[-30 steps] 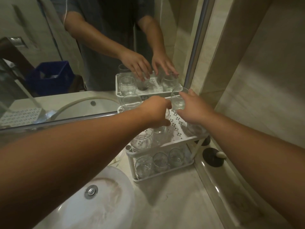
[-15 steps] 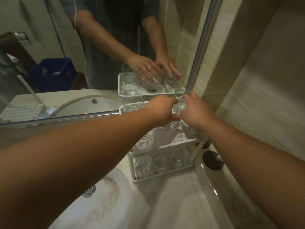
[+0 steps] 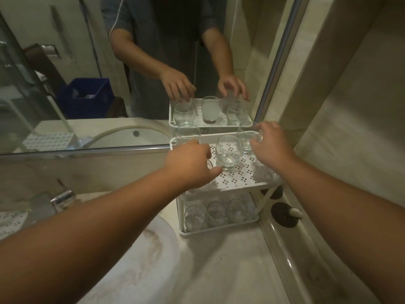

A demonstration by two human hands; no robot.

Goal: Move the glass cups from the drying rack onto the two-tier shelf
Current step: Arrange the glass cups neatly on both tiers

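The white two-tier shelf (image 3: 235,182) stands against the mirror. A glass cup (image 3: 228,153) stands free in the middle of its perforated top tier, with another at the back left (image 3: 188,133) and one at the back right (image 3: 246,137). Three cups (image 3: 217,213) line the lower tier. My left hand (image 3: 190,164) hovers just left of the middle cup, fingers loosely curled and thumb near its base. My right hand (image 3: 270,147) is over the tier's right side, curved fingertips beside the back right cup's rim. It partly hides a front right cup (image 3: 266,175).
A white basin (image 3: 131,270) and chrome tap (image 3: 63,198) lie to the left, with a corner of the perforated drying rack (image 3: 9,220) at the far left. Two black stoppers (image 3: 282,213) sit right of the shelf. The mirror repeats the shelf, hands and a blue crate (image 3: 85,95).
Both hands were close together at the middle and back right cups. They have drawn apart, and the middle cup now stands alone on the top tier.
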